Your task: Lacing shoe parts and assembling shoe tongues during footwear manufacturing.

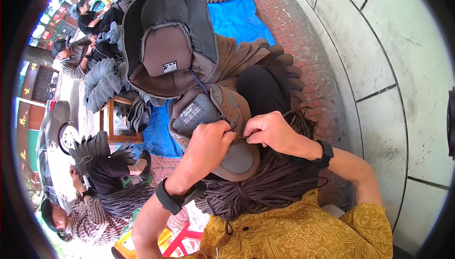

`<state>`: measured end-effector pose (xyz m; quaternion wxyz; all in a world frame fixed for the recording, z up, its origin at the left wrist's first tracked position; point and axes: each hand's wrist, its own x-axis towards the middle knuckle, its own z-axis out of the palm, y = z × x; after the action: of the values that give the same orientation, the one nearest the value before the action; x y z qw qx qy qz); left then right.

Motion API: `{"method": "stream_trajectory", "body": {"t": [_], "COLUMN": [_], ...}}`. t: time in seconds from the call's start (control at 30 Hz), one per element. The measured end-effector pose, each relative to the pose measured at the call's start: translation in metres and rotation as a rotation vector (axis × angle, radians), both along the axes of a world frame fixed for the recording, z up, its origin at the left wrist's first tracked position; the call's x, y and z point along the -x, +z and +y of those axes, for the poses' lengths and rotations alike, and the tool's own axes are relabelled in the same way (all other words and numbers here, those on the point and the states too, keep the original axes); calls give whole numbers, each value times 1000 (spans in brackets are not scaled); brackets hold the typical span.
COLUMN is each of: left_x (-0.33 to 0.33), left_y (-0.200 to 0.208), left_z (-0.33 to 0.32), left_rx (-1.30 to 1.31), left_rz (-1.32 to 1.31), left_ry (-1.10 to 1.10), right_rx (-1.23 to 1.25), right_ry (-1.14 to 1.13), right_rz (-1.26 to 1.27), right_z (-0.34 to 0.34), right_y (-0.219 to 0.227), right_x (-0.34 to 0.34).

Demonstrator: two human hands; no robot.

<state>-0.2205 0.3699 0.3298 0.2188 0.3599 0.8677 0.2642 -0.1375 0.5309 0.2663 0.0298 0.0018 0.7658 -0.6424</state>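
Observation:
A brown shoe upper with a grey mesh tongue and a rounded grey mesh toe lies over my lap. My left hand is closed in a pinch above the eyelet edge. Close to its right, my right hand pinches too, fingertips almost meeting the left ones. A short thin piece of shoelace shows between them; its ends are hidden. Beyond, a dark upper stands with its brown-lined inside facing me, and a blue cord runs from it to the nearer upper.
A thick bundle of dark brown laces covers my lap. Stacked brown uppers lie beyond on a blue tarp. A tiled wall rises at the right. A wooden stool stands left, near several seated people.

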Motion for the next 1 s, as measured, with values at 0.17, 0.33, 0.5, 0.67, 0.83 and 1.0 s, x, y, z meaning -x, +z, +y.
{"method": "stream_trajectory", "body": {"t": [0.17, 0.33, 0.5, 0.67, 0.83, 1.0], "left_x": [-5, -8, -9, -4, -2, -10], "left_y": [-2, -10, -6, -2, 2, -7], "left_z": [5, 4, 0, 2, 4, 4], "left_rx": [127, 93, 49, 8, -26, 24], "left_rz": [2, 124, 98, -5, 67, 272], "left_ry": [6, 77, 93, 131, 80, 5], "right_rx": [-202, -305, -353, -491, -978, -611], "right_ry": [-21, -21, -38, -84, -153, -233], "right_rz": [272, 331, 421, 495, 918, 660], "right_z": [-2, -7, -5, -12, -20, -20], "right_y": [-18, -14, -18, -12, -6, -7], "right_x": [2, 5, 10, 13, 16, 5]}}
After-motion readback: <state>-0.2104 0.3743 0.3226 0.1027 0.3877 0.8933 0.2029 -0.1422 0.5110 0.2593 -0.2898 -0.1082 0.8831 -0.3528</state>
